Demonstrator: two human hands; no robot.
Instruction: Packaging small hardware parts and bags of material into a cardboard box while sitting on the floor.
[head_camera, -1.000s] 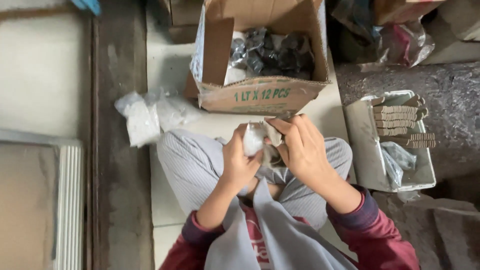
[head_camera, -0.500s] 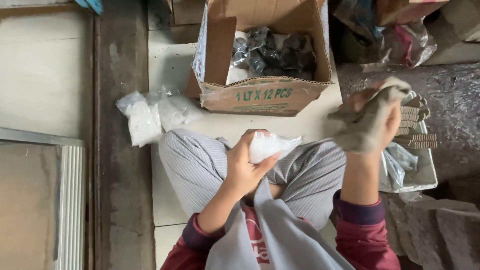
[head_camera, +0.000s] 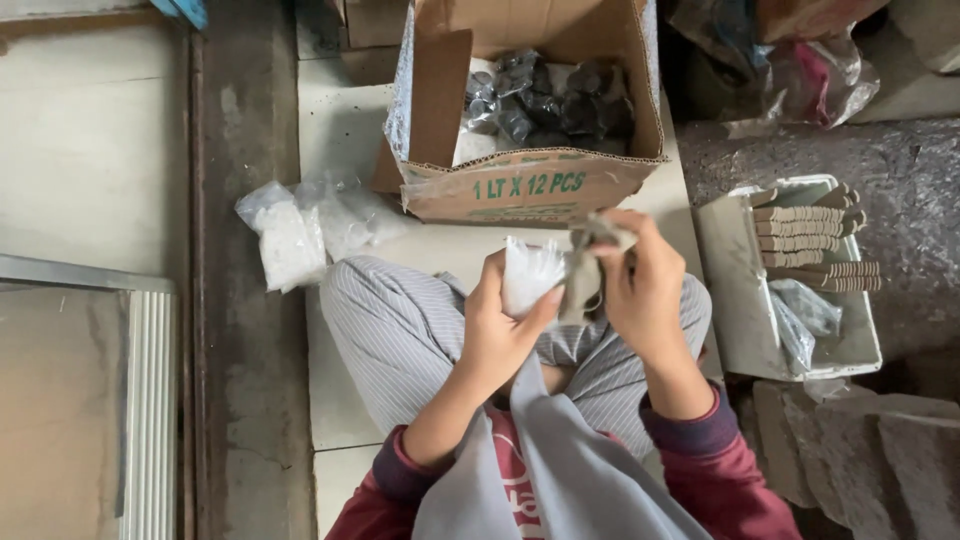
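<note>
I sit cross-legged on a tiled floor. My left hand (head_camera: 500, 325) grips a small clear plastic bag of white pieces (head_camera: 528, 272) in front of my chest. My right hand (head_camera: 640, 285) holds a flat grey-brown cardboard piece (head_camera: 585, 262) right against that bag. Both hands hover above my lap in striped trousers. Straight ahead stands an open cardboard box (head_camera: 530, 190) with several dark bagged items inside.
Clear plastic bags of white pieces (head_camera: 300, 230) lie on the floor at the left. A white tray (head_camera: 740, 300) at my right holds stacked folded cardboard pieces (head_camera: 810, 235) and a plastic bag. Crumpled plastic bags lie at the top right, rough stone blocks at the bottom right.
My right hand reached out to the tray at the right, then came back to the bag holding a cardboard piece. The left hand stayed over my lap with the bag.
</note>
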